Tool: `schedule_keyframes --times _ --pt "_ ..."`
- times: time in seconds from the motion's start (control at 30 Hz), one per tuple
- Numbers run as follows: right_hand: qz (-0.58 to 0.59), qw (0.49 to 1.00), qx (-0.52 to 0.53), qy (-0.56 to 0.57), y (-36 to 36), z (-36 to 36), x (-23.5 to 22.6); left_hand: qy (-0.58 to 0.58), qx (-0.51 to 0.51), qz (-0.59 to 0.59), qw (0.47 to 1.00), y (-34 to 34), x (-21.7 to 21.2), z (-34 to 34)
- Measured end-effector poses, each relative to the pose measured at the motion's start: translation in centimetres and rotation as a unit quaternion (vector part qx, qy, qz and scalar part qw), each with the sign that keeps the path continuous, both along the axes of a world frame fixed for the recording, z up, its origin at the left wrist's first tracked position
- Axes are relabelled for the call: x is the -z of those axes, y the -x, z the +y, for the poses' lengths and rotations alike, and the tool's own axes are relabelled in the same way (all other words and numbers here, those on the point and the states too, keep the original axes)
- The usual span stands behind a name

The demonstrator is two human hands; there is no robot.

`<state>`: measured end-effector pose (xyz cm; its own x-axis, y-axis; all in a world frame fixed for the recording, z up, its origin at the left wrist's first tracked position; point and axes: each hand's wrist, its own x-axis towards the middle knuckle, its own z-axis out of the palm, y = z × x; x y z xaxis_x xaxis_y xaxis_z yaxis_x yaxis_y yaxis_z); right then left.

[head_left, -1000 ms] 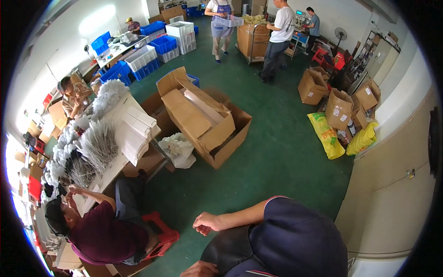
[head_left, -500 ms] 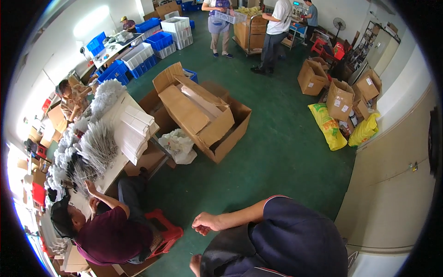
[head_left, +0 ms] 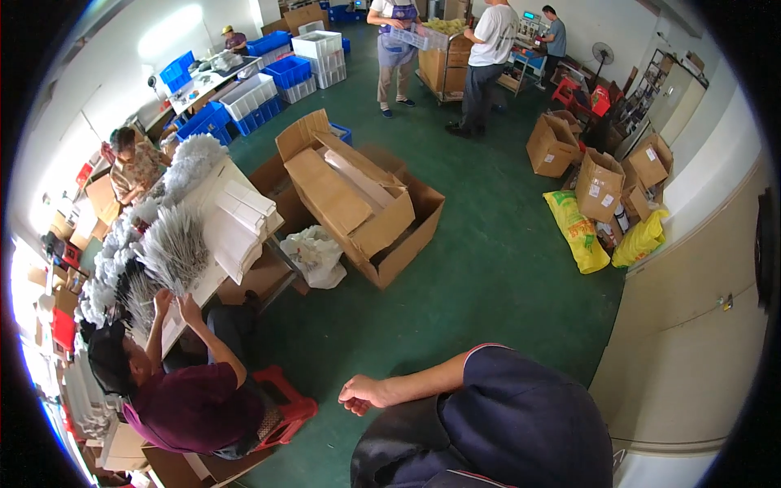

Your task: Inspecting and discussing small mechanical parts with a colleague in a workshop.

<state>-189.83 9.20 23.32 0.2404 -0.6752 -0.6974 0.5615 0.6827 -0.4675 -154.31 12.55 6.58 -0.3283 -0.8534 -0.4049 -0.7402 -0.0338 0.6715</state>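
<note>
The right hand [head_left: 364, 394] hangs loosely clenched, fingers curled on nothing, above the green painted floor [head_left: 488, 268]; the left is out of view.

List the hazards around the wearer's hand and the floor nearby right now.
The one hand in view hangs loosely closed and empty above bare green floor, so nothing is likely to drop. A seated co-worker on a red stool is close, so a swing or step left might bump them. The big open cardboard box ahead could trip a walker.

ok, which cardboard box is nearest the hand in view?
The big open box mid-floor, flaps spread, with flat cardboard sheets inside. The smaller boxes stand far off by the right wall. The hand is loosely curled, empty.
</note>
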Motion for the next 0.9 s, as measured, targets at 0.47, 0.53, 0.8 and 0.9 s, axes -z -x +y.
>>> schedule_keyframes --times 0.47,0.53,0.8,0.9 --pt "0.004 1.000 -0.012 0.016 0.0 0.9 0.0 0.060 0.025 -0.013 0.998 -1.1 4.5 1.9" --pt "0.000 1.000 -0.003 0.002 0.3 0.9 -0.3 0.069 0.029 -0.016 0.997 -1.1 5.2 1.9" --pt "0.003 1.000 -0.010 -0.001 0.6 0.7 0.2 0.099 0.035 -0.028 0.994 -1.5 7.8 2.3" --pt "0.006 0.999 -0.031 -0.006 -0.4 0.4 0.5 0.108 0.020 -0.039 0.993 -2.8 8.4 3.5"
